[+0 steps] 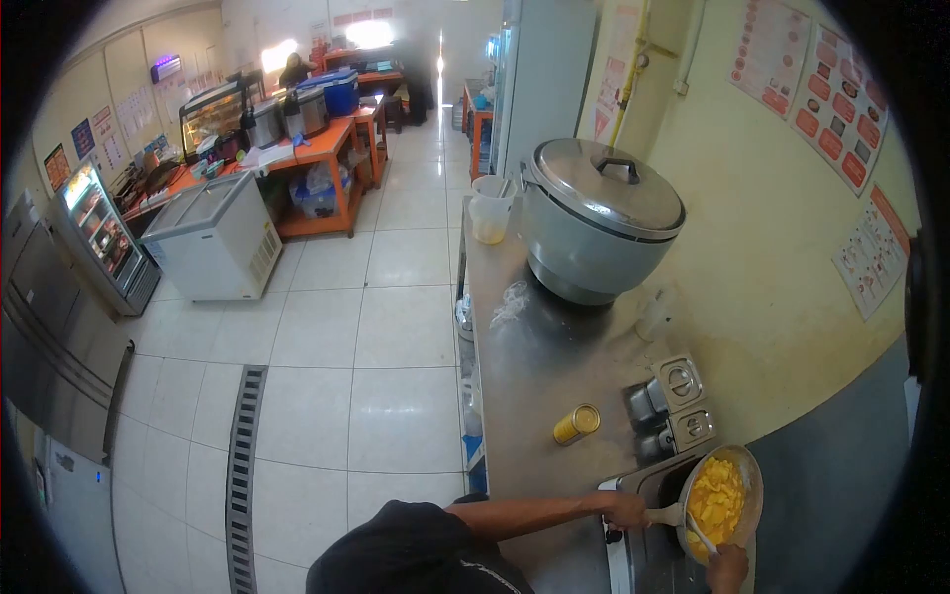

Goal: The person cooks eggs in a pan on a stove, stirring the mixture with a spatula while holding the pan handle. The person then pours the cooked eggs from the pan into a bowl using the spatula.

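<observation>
My left hand (625, 511) is wrapped round the handle of a frying pan (756, 495) at the lower right. Yellow pieces that look like scrambled egg (716, 497) lie in the pan. In my right hand (728, 568) is a light-coloured utensil, probably a spatula (701, 535), its far end down in the egg. Beneath the pan is a portable stove (621, 569), partly hidden. A yellow can (577, 424) stands on the steel counter, beyond my left forearm. Small lidded steel containers (681, 382) sit just beyond the pan.
A large lidded rice cooker (604, 223) stands further along the steel counter (524, 386), with a plastic jug (491, 210) beside it and crumpled clear plastic (511, 305) before it. The wall borders the counter's right. A chest freezer (223, 238) and a floor drain (242, 455) lie left.
</observation>
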Tool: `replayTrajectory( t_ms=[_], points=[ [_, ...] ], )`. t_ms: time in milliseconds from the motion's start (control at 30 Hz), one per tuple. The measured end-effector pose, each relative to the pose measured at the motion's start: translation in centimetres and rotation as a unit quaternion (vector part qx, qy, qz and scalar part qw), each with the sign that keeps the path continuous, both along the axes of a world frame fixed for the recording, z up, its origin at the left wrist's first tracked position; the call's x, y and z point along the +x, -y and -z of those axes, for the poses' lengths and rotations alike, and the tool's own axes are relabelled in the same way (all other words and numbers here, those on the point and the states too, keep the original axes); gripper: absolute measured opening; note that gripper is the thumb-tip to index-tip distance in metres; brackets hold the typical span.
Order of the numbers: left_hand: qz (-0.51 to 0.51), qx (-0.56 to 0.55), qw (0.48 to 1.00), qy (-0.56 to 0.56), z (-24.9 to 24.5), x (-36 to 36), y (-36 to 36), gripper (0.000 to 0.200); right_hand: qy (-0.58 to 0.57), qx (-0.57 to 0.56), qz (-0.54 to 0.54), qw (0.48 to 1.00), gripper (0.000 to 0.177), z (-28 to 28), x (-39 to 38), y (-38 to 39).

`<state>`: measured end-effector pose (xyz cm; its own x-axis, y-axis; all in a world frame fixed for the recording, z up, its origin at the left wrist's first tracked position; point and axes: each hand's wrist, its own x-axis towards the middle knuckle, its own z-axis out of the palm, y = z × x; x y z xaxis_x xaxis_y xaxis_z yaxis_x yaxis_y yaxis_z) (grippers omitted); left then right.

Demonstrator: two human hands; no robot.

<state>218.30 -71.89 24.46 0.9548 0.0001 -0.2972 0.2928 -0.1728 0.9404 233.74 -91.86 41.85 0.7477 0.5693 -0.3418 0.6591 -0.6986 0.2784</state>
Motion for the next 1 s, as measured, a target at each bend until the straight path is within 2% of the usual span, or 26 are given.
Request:
replayTrajectory(
  t_ms=[67, 100, 167, 267, 367, 500, 600, 700, 767, 800, 833, 867, 900, 967, 1000],
  points=[
    [0.006, 0.008, 1.000, -0.010, -0.5, -0.1, -0.1, 0.040, 0.072, 0.088, -0.170, 0.979, 0.010, 5.3, 4.1, 1.5],
    [0.009, 0.008, 1.000, -0.009, -0.5, 0.0, -0.1, 0.040, 0.073, 0.087, -0.167, 0.979, 0.010, 5.1, 2.9, 0.8],
    [-0.004, -0.002, 1.000, -0.024, -0.4, 0.0, 0.0, 0.041, 0.111, 0.102, -0.069, 0.986, 0.011, 4.5, 0.3, -1.1],
    [-0.007, -0.002, 1.000, -0.017, -0.6, -0.2, 0.0, 0.043, 0.084, 0.118, -0.026, 0.989, 0.017, 5.6, 0.4, -1.9],
    [-0.029, 0.013, 0.999, -0.017, -0.9, -0.3, 0.2, 0.049, 0.139, 0.151, -0.033, 0.978, 0.017, 7.3, 0.3, -2.3],
    [-0.004, 0.041, 0.999, 0.008, 0.2, -0.3, -0.2, 0.049, 0.170, 0.202, -0.011, 0.965, 0.012, 6.9, 0.1, -2.7],
    [0.010, 0.008, 1.000, -0.025, -0.4, 0.4, 0.4, 0.056, 0.179, 0.221, -0.042, 0.958, 0.013, 4.8, 0.0, -0.1],
    [-0.048, -0.009, 0.997, -0.060, -2.5, -1.0, 0.6, 0.065, 0.172, 0.200, -0.059, 0.963, 0.021, 2.8, -0.3, 1.7],
    [-0.071, -0.048, 0.995, -0.060, -3.9, -2.0, 0.1, 0.074, 0.130, 0.218, -0.012, 0.967, 0.028, 1.7, 0.3, 2.7],
    [-0.081, -0.044, 0.994, -0.058, -3.3, -1.9, -0.4, 0.074, 0.116, 0.207, 0.025, 0.971, 0.032, -1.6, -2.7, 2.0],
    [-0.080, -0.098, 0.990, -0.060, -2.1, -1.3, -0.6, 0.077, 0.102, 0.197, 0.066, 0.973, 0.038, -4.8, -5.8, 1.6],
    [-0.078, -0.149, 0.984, -0.063, -0.9, -0.6, -0.6, 0.079, 0.101, 0.209, 0.086, 0.969, 0.037, -4.5, -5.0, 2.4],
    [-0.087, -0.140, 0.984, -0.062, -0.1, 0.0, -0.5, 0.079, 0.101, 0.221, 0.106, 0.964, 0.037, -4.2, -4.2, 3.3],
    [-0.039, -0.058, 0.996, -0.056, 1.6, 1.1, -1.0, 0.078, 0.080, 0.255, -0.115, 0.957, 0.036, 2.4, 7.4, 8.9],
    [-0.040, -0.036, 0.998, -0.026, 1.7, 1.2, -1.0, 0.075, 0.076, 0.259, -0.054, 0.961, 0.036, -0.3, 3.4, 7.1]
  ],
)
